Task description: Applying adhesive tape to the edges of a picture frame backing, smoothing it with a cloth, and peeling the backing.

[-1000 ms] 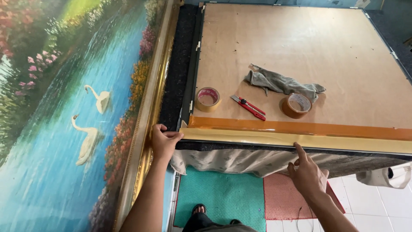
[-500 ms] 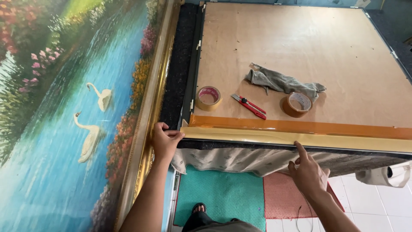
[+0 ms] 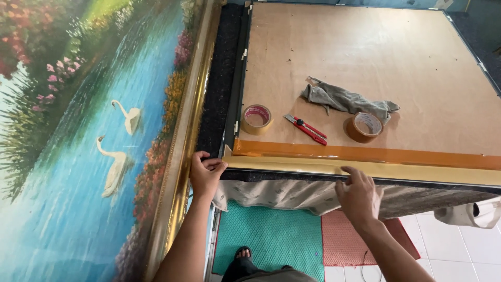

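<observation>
On brown backing board point(image 3: 365, 57), tape rolls point(image 3: 257, 119), cutter point(image 3: 307, 128)

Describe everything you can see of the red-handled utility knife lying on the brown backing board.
The red-handled utility knife is slim, with a red plastic-looking body, dark trim and a grey metal tip pointing up-left. It lies flat and diagonal on the brown backing board, between the tan tape roll and the brown tape roll, below the crumpled grey cloth. It touches nothing but the board; neither the left hand nor the right hand is on it. How far the blade is out is unclear.
</observation>
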